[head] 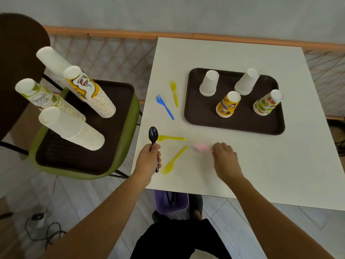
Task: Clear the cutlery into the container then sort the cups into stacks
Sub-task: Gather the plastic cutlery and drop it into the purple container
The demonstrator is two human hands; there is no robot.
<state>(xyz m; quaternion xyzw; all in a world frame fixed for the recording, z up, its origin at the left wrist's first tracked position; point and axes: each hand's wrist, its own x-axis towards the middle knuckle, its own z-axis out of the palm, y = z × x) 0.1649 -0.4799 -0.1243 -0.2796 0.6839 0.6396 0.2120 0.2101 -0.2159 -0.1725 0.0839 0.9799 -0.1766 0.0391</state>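
My left hand (pixel 149 157) grips a black plastic spoon (pixel 153 136) over the table's left edge, bowl pointing away from me. My right hand (pixel 224 156) pinches a blurred pink utensil (pixel 201 147) on the white table (pixel 242 165). Three yellow forks (pixel 174 93) (pixel 172 138) (pixel 174 160) and a blue fork (pixel 165 107) lie loose on the table. A brown tray (pixel 201 116) carries upside-down cups: two white (pixel 209 83) (pixel 246 82), a yellow one (pixel 228 104) and a green-patterned one (pixel 267 103). A purple container (pixel 171 201) sits on the floor under the table's near edge.
To the left, a green chair (pixel 128 128) bears a second brown tray (pixel 115 131) with several tall cup stacks, white (pixel 74 129), yellow (pixel 91 92) and green-printed (pixel 46 99). A railing runs behind the table. Cables lie on the floor at lower left.
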